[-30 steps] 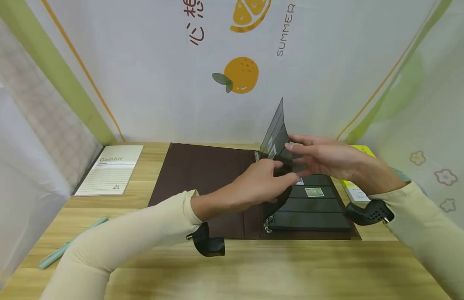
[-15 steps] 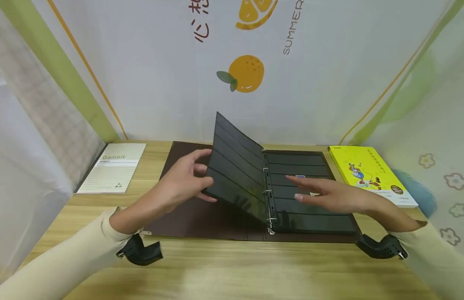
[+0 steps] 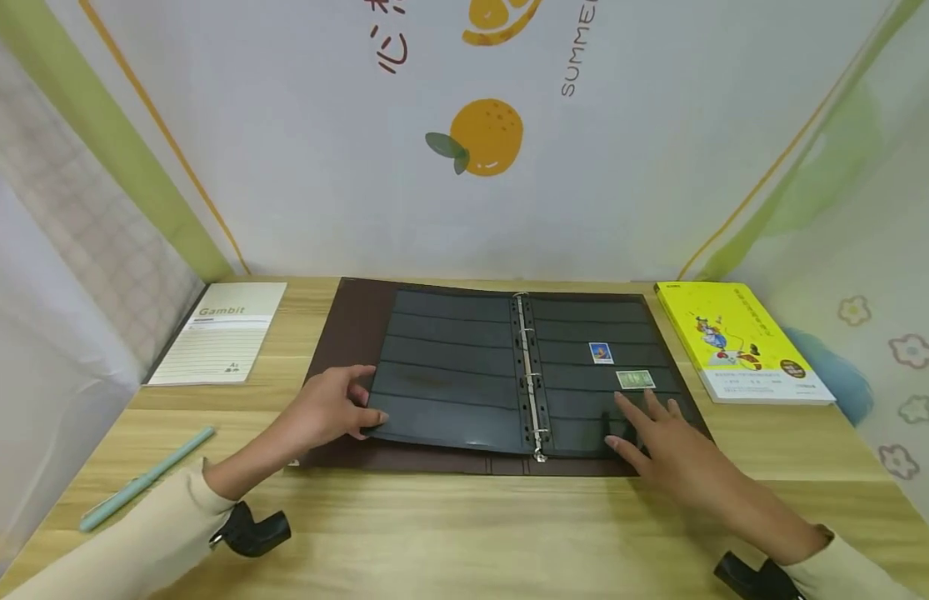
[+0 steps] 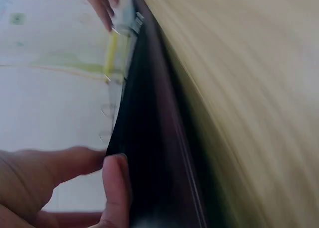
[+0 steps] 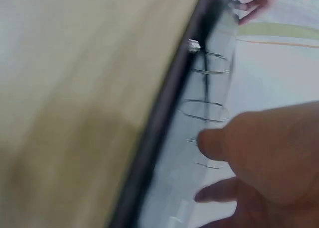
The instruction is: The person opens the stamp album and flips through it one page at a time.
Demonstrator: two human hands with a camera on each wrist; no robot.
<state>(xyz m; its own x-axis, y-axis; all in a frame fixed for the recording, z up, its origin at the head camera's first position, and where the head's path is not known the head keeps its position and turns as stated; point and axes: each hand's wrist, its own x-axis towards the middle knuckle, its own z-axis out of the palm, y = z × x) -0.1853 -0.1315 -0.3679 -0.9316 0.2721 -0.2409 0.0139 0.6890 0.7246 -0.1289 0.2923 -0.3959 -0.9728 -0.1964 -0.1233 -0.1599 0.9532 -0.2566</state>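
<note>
A dark brown ring binder [image 3: 337,333] lies spread on the table, its metal rings [image 3: 530,375] down the middle. On the left side a black pocket page [image 3: 449,367] has its lower left corner pinched between the thumb and fingers of my left hand [image 3: 325,408]; the left wrist view shows that edge lifted a little off the cover. The right page [image 3: 584,308] bears a blue stamp [image 3: 601,353] and a green stamp [image 3: 635,380]. Just below the green stamp, my right hand [image 3: 674,454] spreads its fingers over the page; whether they touch it I cannot tell.
To the left lies a cream notepad [image 3: 224,333] marked "Gambit", with a pale teal stick-like object [image 3: 145,482] nearer the front. A yellow and white book [image 3: 741,342] sits right of the binder. White printed curtains [image 3: 322,183] stand behind and at both sides.
My left hand has carried the black page leftward from upright down nearly flat on the left cover. My right hand has come off that page and moved down toward the front right.
</note>
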